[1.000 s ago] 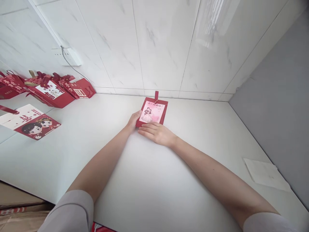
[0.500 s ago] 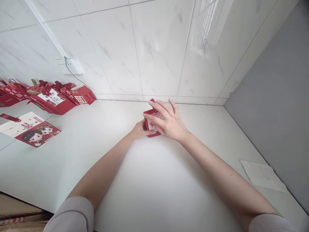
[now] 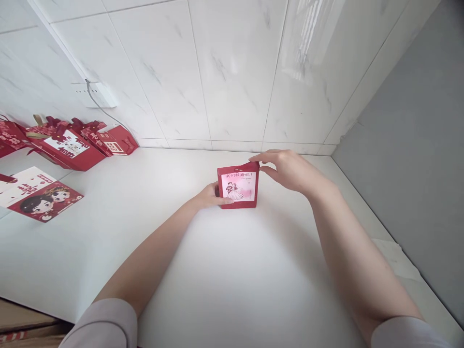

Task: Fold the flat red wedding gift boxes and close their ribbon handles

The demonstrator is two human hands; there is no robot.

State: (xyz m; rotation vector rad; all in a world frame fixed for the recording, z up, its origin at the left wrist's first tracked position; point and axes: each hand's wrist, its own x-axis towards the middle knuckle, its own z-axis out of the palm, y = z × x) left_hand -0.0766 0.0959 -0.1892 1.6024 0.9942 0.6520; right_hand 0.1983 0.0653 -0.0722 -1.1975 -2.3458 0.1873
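A small red gift box (image 3: 238,188) with a pink picture of a couple on its front stands upright on the white table (image 3: 224,270), near the back wall. My left hand (image 3: 209,196) grips its lower left side. My right hand (image 3: 288,169) pinches the box's top right corner between thumb and fingers.
Several red gift boxes (image 3: 72,141) lie stacked at the far left against the tiled wall, below a wall socket (image 3: 94,94) with a cable. A flat red and white printed box sheet (image 3: 34,194) lies at the left edge. A white paper sheet (image 3: 398,258) lies by the grey right wall.
The box lay flat a second ago with both hands at its near edge. It has since been raised and opened into an upright shape; my right hand moved from its front to the top right corner.
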